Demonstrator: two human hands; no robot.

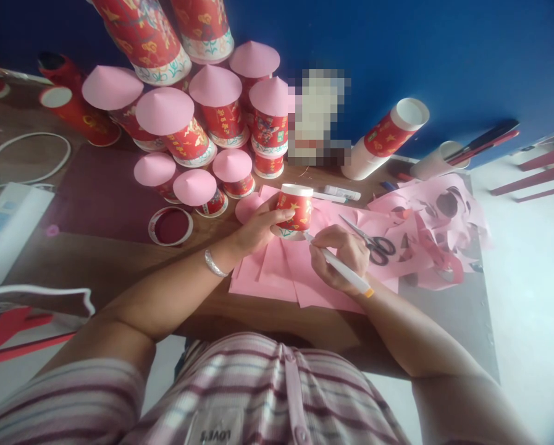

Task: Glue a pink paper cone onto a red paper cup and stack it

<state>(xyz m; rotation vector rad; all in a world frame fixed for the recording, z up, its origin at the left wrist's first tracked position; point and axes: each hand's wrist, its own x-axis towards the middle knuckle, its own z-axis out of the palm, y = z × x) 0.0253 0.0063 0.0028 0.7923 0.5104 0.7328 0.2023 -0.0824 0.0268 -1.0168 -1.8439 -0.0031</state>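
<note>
My left hand presses a red patterned paper cup mouth-down onto pink paper sheets, fingers wrapped round its side. My right hand grips a white pen with an orange end; its tip touches the paper at the cup's rim. Scissors lie on the paper just right of my right hand. A cut pink circle lies behind my left hand.
Several red cups topped with pink paper cones crowd the back of the table. A red lid lies in front of them. Pink paper scraps pile at the right. A glue stick, a tipped cup stack and a power strip are nearby.
</note>
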